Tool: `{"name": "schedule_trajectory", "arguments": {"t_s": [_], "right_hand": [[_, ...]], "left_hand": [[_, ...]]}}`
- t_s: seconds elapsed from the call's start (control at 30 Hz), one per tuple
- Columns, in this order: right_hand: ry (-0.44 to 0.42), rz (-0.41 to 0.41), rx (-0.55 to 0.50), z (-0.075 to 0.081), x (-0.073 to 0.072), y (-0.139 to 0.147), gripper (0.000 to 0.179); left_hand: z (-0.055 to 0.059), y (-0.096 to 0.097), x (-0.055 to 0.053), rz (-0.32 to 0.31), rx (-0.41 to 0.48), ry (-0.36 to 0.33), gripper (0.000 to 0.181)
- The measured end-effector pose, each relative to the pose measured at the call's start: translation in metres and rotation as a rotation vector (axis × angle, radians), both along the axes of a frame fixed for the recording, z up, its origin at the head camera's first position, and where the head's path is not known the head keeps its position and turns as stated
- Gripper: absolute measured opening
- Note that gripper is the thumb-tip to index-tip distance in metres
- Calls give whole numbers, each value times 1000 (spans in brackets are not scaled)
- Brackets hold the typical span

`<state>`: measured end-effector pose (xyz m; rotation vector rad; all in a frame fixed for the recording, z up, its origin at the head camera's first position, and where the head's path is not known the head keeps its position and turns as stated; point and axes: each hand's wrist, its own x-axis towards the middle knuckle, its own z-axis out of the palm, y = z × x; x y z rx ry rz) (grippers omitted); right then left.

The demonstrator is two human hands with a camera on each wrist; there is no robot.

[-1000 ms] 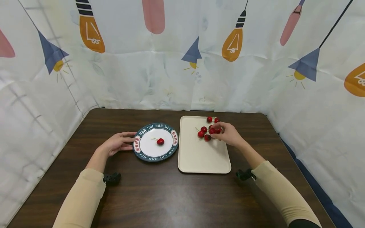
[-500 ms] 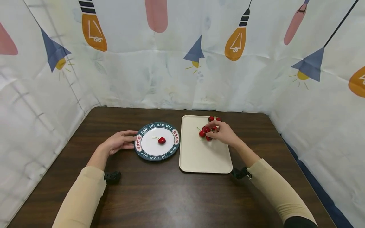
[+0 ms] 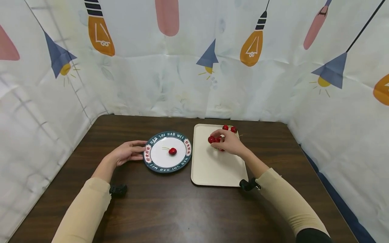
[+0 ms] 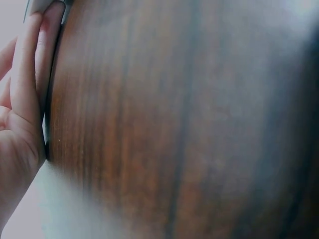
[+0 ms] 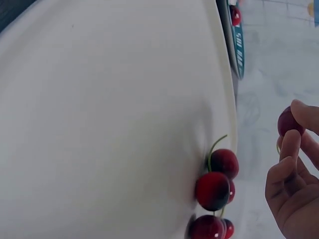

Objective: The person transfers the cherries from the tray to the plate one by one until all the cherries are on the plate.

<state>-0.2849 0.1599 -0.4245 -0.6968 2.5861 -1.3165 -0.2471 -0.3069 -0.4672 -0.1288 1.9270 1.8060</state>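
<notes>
My right hand (image 3: 228, 141) pinches a dark red cherry (image 5: 288, 122) between thumb and fingertips, raised above the cream rectangular tray (image 3: 217, 170). In the right wrist view a cluster of cherries (image 5: 213, 191), one with a green stem, lies on the tray; in the head view the hand partly hides it. A round plate (image 3: 167, 170) with a blue-green lettered rim stands left of the tray and bears one stemmed cherry (image 3: 172, 151). At the plate's left rim, my left hand (image 3: 126, 153) touches the edge with fairly straight fingers.
Two more cherries (image 3: 229, 128) lie at the tray's far edge. Everything stands on a dark wood-grain table (image 3: 179, 209). A pale curtain (image 3: 146, 84) printed with lamps and bulbs surrounds the table's back and sides.
My right hand has moved left across the tray and now carries a cherry clear of the cluster. The left hand stays at the plate's rim.
</notes>
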Motion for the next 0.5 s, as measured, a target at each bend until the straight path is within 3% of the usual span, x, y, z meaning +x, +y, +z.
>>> {"name": "schedule_trajectory", "arguments": {"t_s": [0.5], "right_hand": [[10,96,50,-1,1,-48,31]], "left_hand": [[-4,1,0,23,-4,-19,65]]}}
